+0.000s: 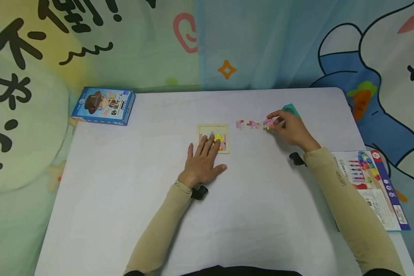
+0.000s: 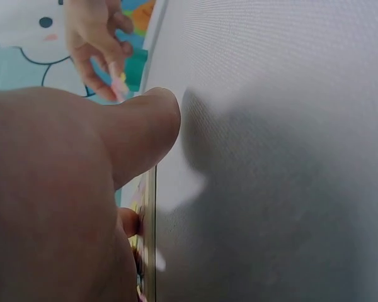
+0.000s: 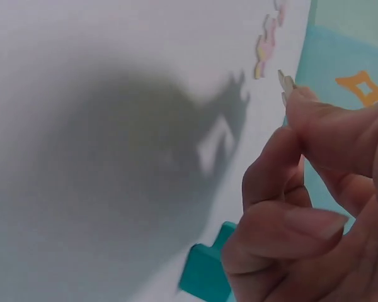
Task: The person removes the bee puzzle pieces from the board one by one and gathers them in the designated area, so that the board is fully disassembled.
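My left hand (image 1: 201,163) lies with straight, spread fingers on a small square puzzle tray (image 1: 212,126) with a pale yellow frame. Coloured puzzle pieces (image 1: 222,142) show in the tray's lower part, partly hidden by the fingers. Above the table to the right, my right hand (image 1: 291,128) pinches a small puzzle piece (image 3: 285,85) between thumb and fingers; the right wrist view shows it edge-on. Left of it, two loose pink pieces, one squarish piece (image 1: 239,124) and one longer piece (image 1: 253,124), lie in a row on the white table.
A teal object (image 1: 291,109) stands just behind my right hand. At the back left is a blue box (image 1: 103,105) with a hat picture. A printed box or booklet (image 1: 372,189) lies under my right forearm at the table's right edge. A patterned curtain (image 1: 248,46) hangs behind the table.
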The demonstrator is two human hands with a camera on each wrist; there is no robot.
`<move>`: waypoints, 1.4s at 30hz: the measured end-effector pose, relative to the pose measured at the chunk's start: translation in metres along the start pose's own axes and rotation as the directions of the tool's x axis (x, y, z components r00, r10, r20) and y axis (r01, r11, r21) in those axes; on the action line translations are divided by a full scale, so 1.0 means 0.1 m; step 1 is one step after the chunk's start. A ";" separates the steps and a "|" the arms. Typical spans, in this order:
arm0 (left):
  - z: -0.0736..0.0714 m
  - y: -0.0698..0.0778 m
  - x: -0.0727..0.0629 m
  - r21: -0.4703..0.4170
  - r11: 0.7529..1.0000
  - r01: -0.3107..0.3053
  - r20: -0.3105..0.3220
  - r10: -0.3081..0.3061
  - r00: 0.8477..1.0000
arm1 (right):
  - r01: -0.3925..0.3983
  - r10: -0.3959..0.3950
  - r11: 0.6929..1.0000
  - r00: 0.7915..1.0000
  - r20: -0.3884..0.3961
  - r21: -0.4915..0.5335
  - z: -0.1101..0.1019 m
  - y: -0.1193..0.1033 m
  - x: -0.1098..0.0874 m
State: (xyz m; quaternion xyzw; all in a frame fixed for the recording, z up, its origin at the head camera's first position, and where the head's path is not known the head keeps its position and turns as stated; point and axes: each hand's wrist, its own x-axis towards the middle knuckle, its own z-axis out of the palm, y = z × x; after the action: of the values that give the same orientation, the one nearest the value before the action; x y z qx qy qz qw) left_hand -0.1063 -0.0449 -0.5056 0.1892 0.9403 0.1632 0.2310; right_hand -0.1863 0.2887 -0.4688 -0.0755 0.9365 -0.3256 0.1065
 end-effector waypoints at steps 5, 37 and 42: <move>0.01 -0.01 0.01 -0.002 1.000 0.003 -0.002 -0.003 1.000 | -0.009 0.009 0.999 1.000 -0.002 -0.034 0.05 0.08 -0.01; -0.02 0.04 -0.06 0.008 1.000 0.014 -0.044 -0.014 0.999 | -0.055 0.055 0.989 0.999 -0.004 -0.139 0.12 0.07 0.04; 0.01 0.09 -0.08 0.025 0.999 0.024 -0.076 -0.022 0.997 | -0.049 0.052 0.991 0.999 0.016 -0.128 0.10 0.07 0.05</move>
State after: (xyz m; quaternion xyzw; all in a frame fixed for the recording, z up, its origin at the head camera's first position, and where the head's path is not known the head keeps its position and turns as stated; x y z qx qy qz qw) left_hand -0.0973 -0.0403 -0.4999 0.1751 0.9525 0.1553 0.1946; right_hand -0.1890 0.2872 -0.4820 -0.0616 0.9558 -0.2617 0.1187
